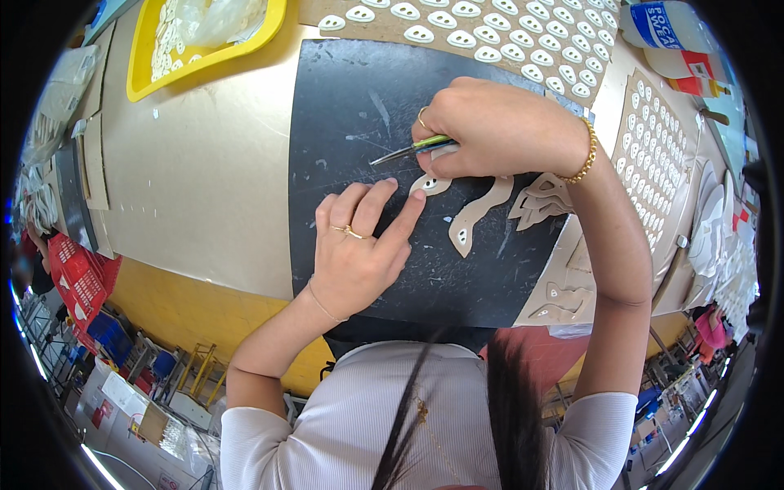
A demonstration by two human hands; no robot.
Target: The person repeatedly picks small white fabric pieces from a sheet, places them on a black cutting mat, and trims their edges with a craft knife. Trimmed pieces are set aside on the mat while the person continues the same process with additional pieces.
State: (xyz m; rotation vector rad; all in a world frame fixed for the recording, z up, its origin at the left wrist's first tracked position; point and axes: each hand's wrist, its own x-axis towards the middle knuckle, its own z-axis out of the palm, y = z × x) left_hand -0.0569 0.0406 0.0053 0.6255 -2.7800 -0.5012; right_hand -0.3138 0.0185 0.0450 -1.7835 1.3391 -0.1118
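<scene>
In the head view, the right hand (490, 126) is closed around a thin green-handled tool (408, 149), while the left hand (359, 245), fingers extended, pins a small beige cut piece (430, 184) on the black mat (359, 106). To work it cleanly, I judge fingertip pressure should stay close beside the tip, strokes short. A longer beige strip (478, 214) lies just right.

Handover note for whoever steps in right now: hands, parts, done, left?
Left hand: open, fingertips pinning a small beige cut piece on the black mat.
Right hand: gripping a thin green-handled tool, tip over the mat beside that piece.
Done: rows of small oval pieces laid out on cardboard; more in the yellow tray.
Left: long beige strip and a stack of cut shapes waiting on the mat.
</scene>
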